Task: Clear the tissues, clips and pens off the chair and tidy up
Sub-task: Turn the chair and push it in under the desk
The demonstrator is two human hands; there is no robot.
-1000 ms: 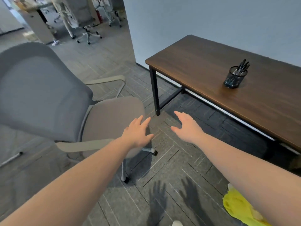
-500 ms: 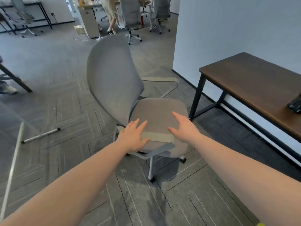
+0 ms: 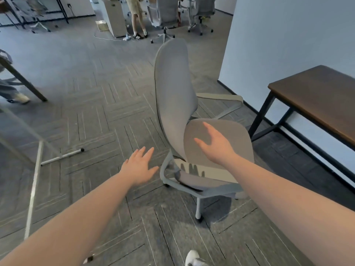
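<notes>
Two empty hands, left hand (image 3: 138, 167) and right hand (image 3: 215, 144) fingers spread, chair (image 3: 226, 135) seat partly hidden

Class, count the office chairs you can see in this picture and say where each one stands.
3: the nearest chair under the right hand; two background chairs at the far desks. Others may be hidden.

1. The person is wearing no sleeves that are showing: both forearms are appearing bare from the near edge up to the wrists.
2. The left hand (image 3: 138, 167) and the right hand (image 3: 215, 143) are wearing no gloves, and no rings or watch are showing.
3. A white shoe (image 3: 194, 258) is showing at the near edge.
</notes>
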